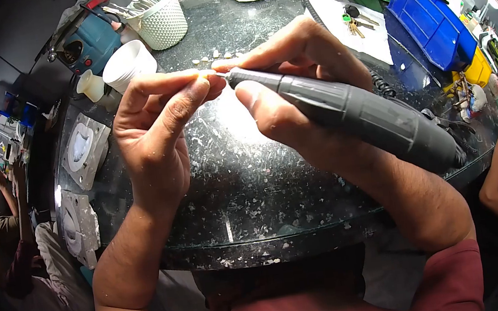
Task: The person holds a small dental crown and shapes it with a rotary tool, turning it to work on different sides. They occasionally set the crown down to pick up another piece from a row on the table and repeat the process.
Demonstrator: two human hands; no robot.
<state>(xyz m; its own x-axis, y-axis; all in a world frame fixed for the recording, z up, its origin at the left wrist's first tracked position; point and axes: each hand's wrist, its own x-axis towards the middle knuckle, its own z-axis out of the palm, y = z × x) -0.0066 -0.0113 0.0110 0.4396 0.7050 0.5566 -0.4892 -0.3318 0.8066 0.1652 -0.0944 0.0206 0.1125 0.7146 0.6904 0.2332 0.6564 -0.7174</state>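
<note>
My left hand (154, 120) is closed in a pinch, thumb against index finger, on a small white tooth-like piece (208, 72) that the fingertips mostly cover. Wrapped around a dark grey rotary handpiece (361, 110) is my right hand (285, 120). The tool's narrow tip and thin bit point left and meet the pinched piece, or come very close to it; contact cannot be made out. Just behind the fingertips, several small tooth-shaped pieces (216, 54) lie in a row on the dark tabletop (236, 200), which is speckled with white debris.
On the left are plaster molds (84, 151), white cups (129, 64), a blue machine (89, 47) and a basket of tools (164, 23). Keys (354, 24) and a blue bin (431, 21) sit at right. A coiled cord (383, 86) runs behind the handpiece. Other people work at both sides.
</note>
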